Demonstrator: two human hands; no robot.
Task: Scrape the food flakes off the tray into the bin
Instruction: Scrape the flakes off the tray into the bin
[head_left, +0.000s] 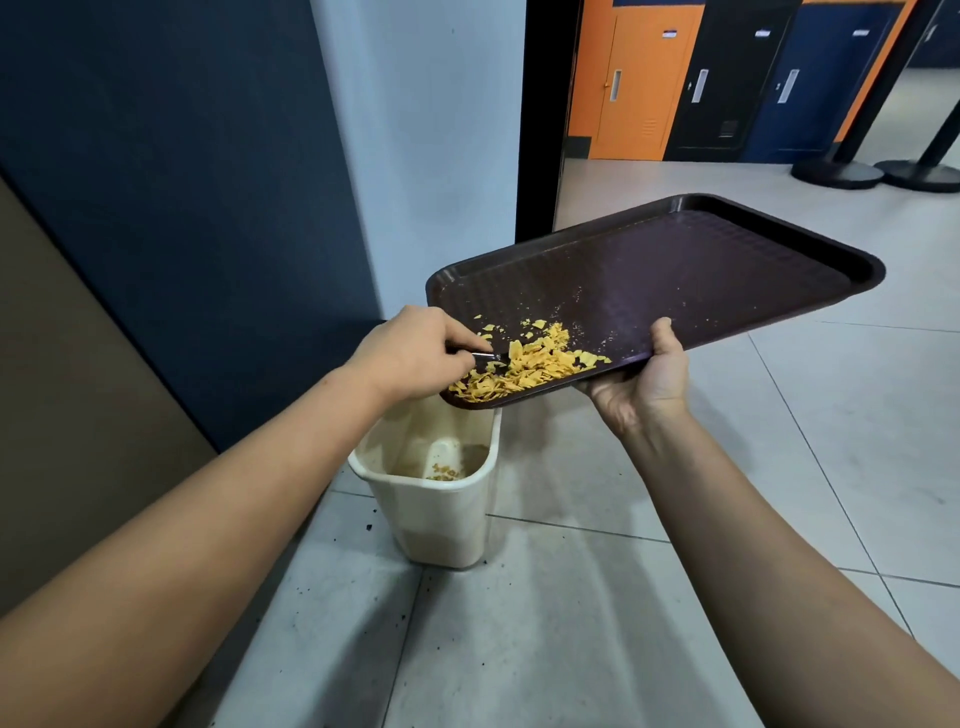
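A dark brown tray (701, 260) is tilted down toward its near left corner, above a cream bin (436, 514). My right hand (649, 384) grips the tray's near edge, thumb on top and fingers underneath. A pile of yellow food flakes (524, 371) lies heaped at the low corner, right over the bin's mouth. My left hand (415, 353) holds a small metal utensil (485, 356) whose tip sits in the flakes. A few flakes lie at the bottom of the bin.
The bin stands on a pale tiled floor beside a dark blue wall (182, 182). Dark crumbs (363, 525) dot the tiles around it. Orange and dark lockers (675, 78) and black post bases (836, 171) stand far back right.
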